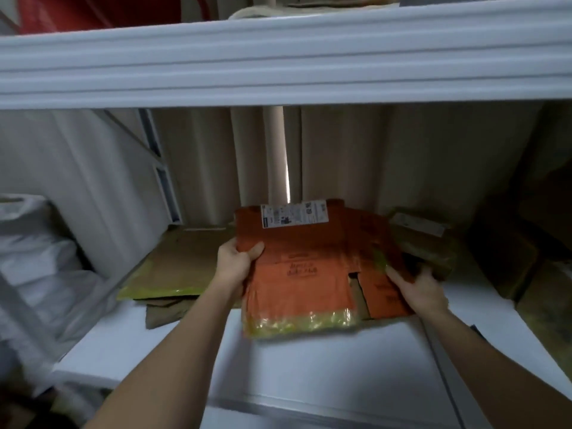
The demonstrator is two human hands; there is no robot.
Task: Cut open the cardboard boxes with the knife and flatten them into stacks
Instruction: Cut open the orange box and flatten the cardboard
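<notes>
A flattened orange cardboard box (297, 267) with a white shipping label at its far edge and yellow tape along its near edge is held over the white shelf (309, 366). My left hand (236, 263) grips its left edge, thumb on top. My right hand (418, 289) grips its right side, fingers curled round the edge. Flattened brown cardboard (182, 261) with yellow tape lies on the shelf to the left. No knife is in view.
A thick white upper shelf edge (278, 66) crosses overhead. More brown cardboard (427, 243) lies at the right behind the orange box. A white plastic bag (37, 258) sits at the left. Beige panels stand along the back.
</notes>
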